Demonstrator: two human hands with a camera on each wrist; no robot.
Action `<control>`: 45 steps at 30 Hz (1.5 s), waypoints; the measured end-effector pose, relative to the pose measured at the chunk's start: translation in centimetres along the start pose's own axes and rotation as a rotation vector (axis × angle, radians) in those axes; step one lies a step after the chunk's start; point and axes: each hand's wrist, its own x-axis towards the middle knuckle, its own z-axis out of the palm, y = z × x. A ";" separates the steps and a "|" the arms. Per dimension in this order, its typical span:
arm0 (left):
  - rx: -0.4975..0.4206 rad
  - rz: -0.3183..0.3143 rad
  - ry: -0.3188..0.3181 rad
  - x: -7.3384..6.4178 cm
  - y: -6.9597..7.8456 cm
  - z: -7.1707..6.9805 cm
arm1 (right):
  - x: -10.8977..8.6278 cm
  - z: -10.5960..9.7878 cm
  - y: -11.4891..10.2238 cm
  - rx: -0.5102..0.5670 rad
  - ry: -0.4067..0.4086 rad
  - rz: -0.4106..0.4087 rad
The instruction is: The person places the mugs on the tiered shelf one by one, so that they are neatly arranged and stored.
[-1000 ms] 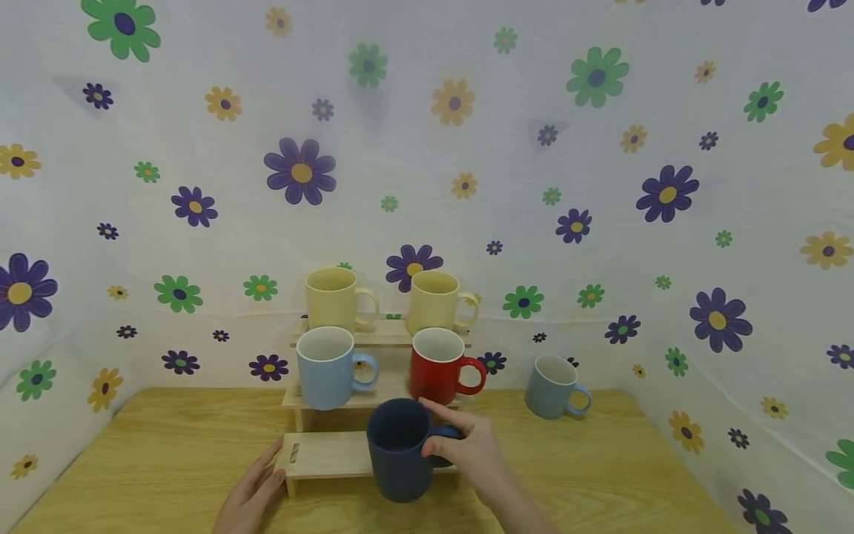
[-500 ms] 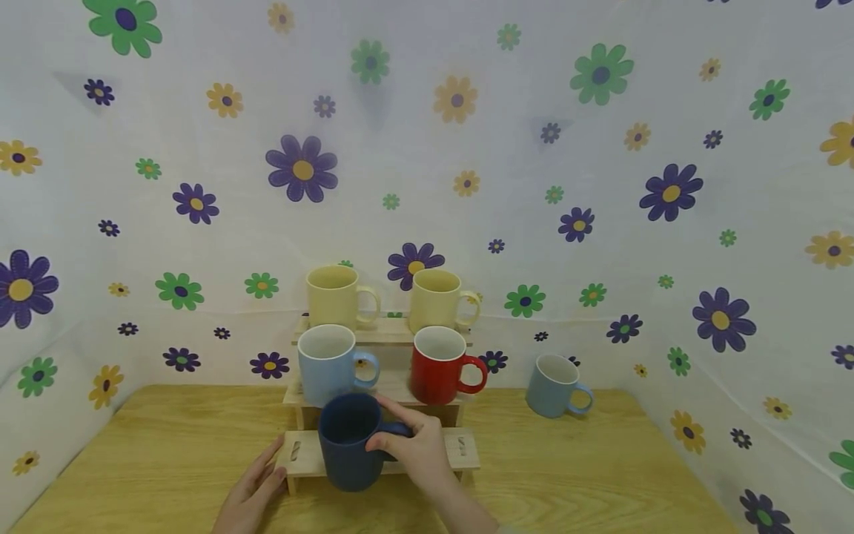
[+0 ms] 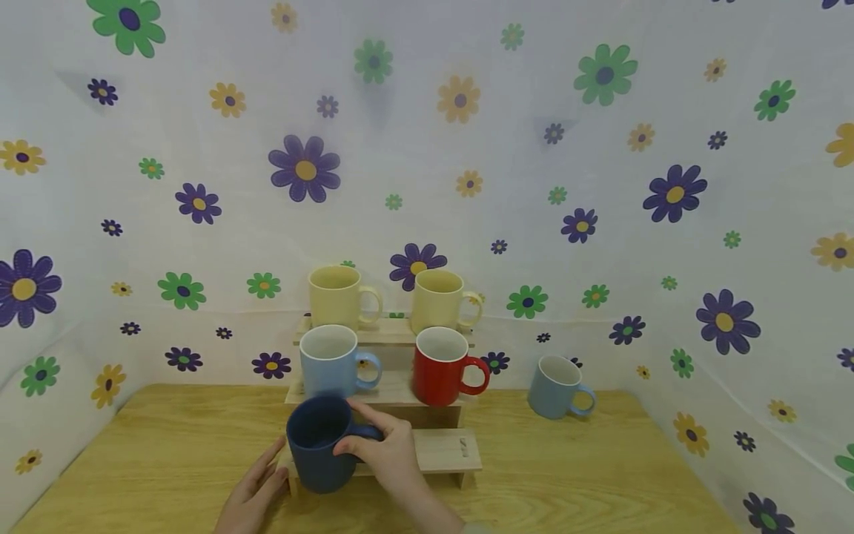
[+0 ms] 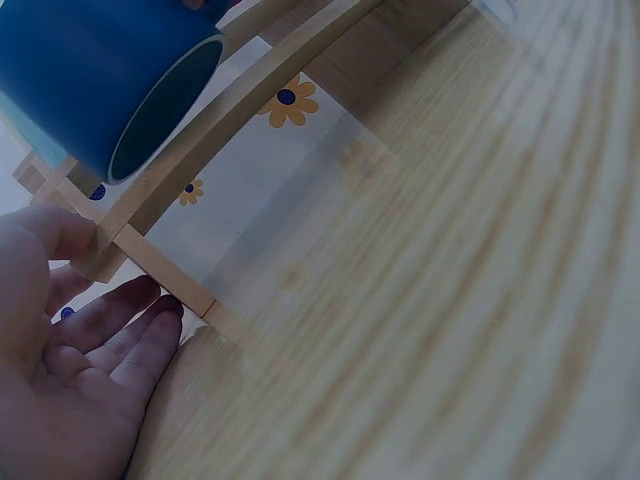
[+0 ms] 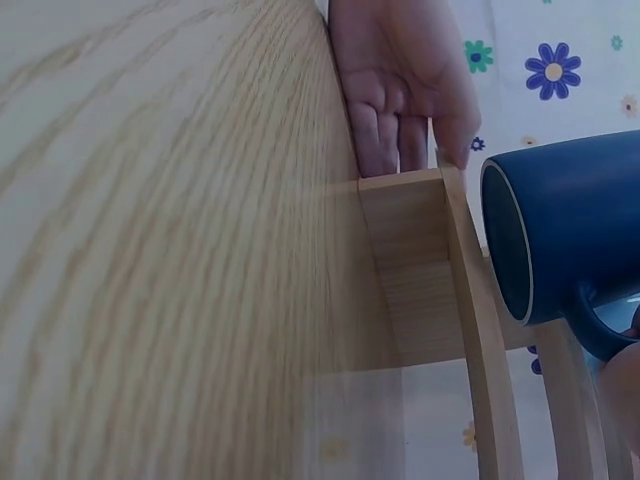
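My right hand (image 3: pixel 390 452) grips a dark blue mug (image 3: pixel 323 463) at its handle and rim. The mug is upright over the left part of the lowest step of a wooden tiered rack (image 3: pixel 440 449). In the right wrist view, the base of the blue mug (image 5: pixel 565 225) sits close by the plank's edge. Against the left end of that step rests my left hand (image 3: pixel 252 493). Seen from the left wrist, fingers (image 4: pixel 130 310) lie relaxed beside the rack's end leg (image 4: pixel 160 265).
On the middle step stand a light blue mug (image 3: pixel 327 367) and a red mug (image 3: pixel 437 371). Two pale yellow mugs (image 3: pixel 333 300) occupy the top step. Another light blue mug (image 3: pixel 552 389) stands on the wooden table (image 3: pixel 567 475) at right, before a flowered cloth (image 3: pixel 507 178).
My right hand has carried the dark blue mug leftward along the lowest step, from right of its middle to its left end. My left hand has stayed at the rack's end.
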 end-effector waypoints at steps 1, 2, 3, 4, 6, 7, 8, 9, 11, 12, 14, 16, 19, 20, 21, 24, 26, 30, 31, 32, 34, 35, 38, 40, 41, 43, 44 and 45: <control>-0.002 -0.004 0.003 0.0 0.0 0.0 | 0.0 0.1 0.1 -0.004 0.005 0.012; -0.002 -0.003 0.006 0.0 0.0 0.1 | 0.1 0.3 0.1 -0.008 0.009 0.016; -0.005 0.003 0.006 0.0 -0.1 0.1 | 0.1 0.4 0.2 -0.013 0.011 0.018; -0.012 0.008 0.004 0.0 -0.1 0.1 | 0.1 0.4 0.3 -0.017 0.014 0.020; -0.008 0.007 0.006 0.0 -0.1 0.1 | 0.1 0.5 0.5 -0.018 0.016 0.022; -0.010 0.007 0.005 -0.1 -0.1 0.1 | 0.2 0.6 0.6 -0.016 0.016 0.024; -0.013 0.008 0.005 -0.1 0.0 0.2 | 0.2 0.6 0.7 -0.016 0.019 0.023; -0.022 0.005 0.004 -0.1 0.0 0.2 | 0.2 0.6 0.9 -0.018 0.022 0.019; -0.026 -0.006 0.009 -0.1 0.0 0.3 | 0.2 0.5 1.2 -0.015 0.022 0.006; -0.023 -0.013 0.013 -0.1 0.0 0.3 | 0.2 0.4 1.3 -0.016 0.024 -0.003; -0.016 -0.008 0.012 -0.1 0.0 0.3 | 0.2 0.3 1.6 -0.016 0.026 -0.013; -0.002 -0.001 0.014 -0.1 0.0 0.3 | 0.2 0.2 1.8 -0.018 0.023 -0.019; -0.003 0.003 0.015 -0.2 0.0 0.3 | 0.3 0.0 2.0 -0.020 0.014 -0.006; -0.004 0.006 0.013 -0.1 -0.1 0.3 | 0.3 0.0 2.0 -0.021 0.009 0.000; -0.014 0.001 0.015 -0.2 -0.1 0.3 | 0.4 -0.1 2.1 -0.018 0.004 0.006; -0.020 -0.005 0.010 -0.1 -0.1 0.3 | 0.5 -0.2 2.2 -0.013 -0.013 0.023; -0.016 -0.010 0.005 -0.2 -0.1 0.2 | 0.5 -0.3 2.2 -0.007 -0.025 0.029; 0.010 -0.034 -0.007 -0.1 -0.1 0.1 | 0.5 -0.6 2.2 -0.005 -0.037 0.023; 0.020 -0.041 -0.011 -0.1 0.0 0.1 | 0.6 -0.6 2.3 -0.002 -0.042 0.025; 0.031 -0.045 -0.010 0.0 0.0 0.1 | 0.6 -0.7 2.3 0.000 -0.044 0.027; 0.032 -0.054 -0.011 0.0 0.0 0.0 | 0.6 -0.7 2.3 0.001 -0.051 0.030; 0.034 -0.055 -0.011 0.0 0.0 0.0 | 0.6 -0.8 2.4 0.001 -0.055 0.034; 0.024 -0.054 -0.003 0.0 0.0 0.0 | 0.7 -0.7 2.4 -0.009 -0.060 0.032; 0.017 -0.048 -0.004 0.0 0.0 0.0 | 0.6 -0.7 2.0 -0.012 -0.067 0.033; 0.015 -0.045 -0.005 0.0 0.0 0.0 | 0.6 -0.7 1.6 -0.015 -0.072 0.034; 0.012 -0.042 -0.008 0.0 0.0 0.0 | 0.6 -0.7 1.2 -0.017 -0.084 0.041; 0.015 -0.047 -0.010 0.0 0.0 0.0 | 0.6 -0.8 1.2 -0.018 -0.090 0.040; 0.018 -0.047 -0.012 0.1 0.0 -0.1 | 0.6 -0.8 1.2 -0.019 -0.099 0.043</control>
